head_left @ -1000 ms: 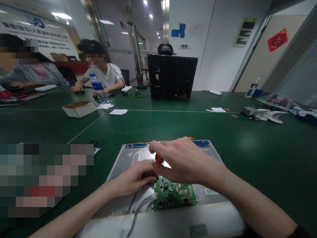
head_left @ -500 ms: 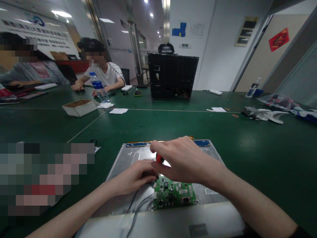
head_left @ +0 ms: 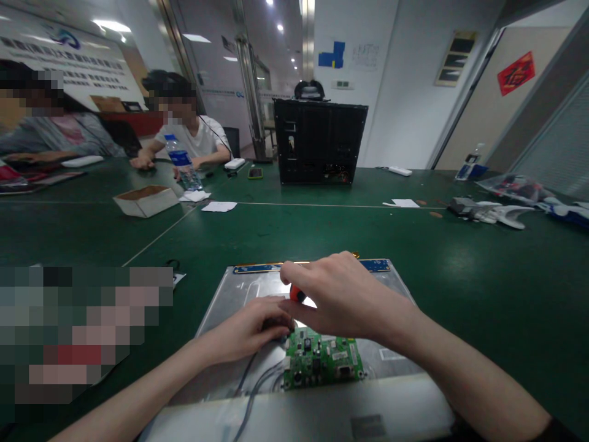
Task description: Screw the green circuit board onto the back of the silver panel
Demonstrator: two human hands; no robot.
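Note:
A green circuit board [head_left: 322,361] lies on the metal back of a flat display panel [head_left: 216,319] in front of me. My right hand [head_left: 329,293] is closed around the red and black handle of a screwdriver [head_left: 297,294], above the board's far left corner. The screwdriver's tip is hidden behind my fingers. Close by, my left hand [head_left: 262,319] rests on the panel with its fingers curled together at that same corner. What those fingers pinch, if anything, is out of sight. Grey cables [head_left: 257,390] run from the board's left side toward me.
A blue strip board [head_left: 375,265] runs along the panel's far edge. Across the green table [head_left: 285,230] stand a black monitor housing [head_left: 322,141], a water bottle [head_left: 183,162] and an open white box [head_left: 146,201]. Two people sit at the far left. White and grey parts [head_left: 488,212] lie right.
Both hands keep nearly the same place and grip. The whole view has shifted very slightly.

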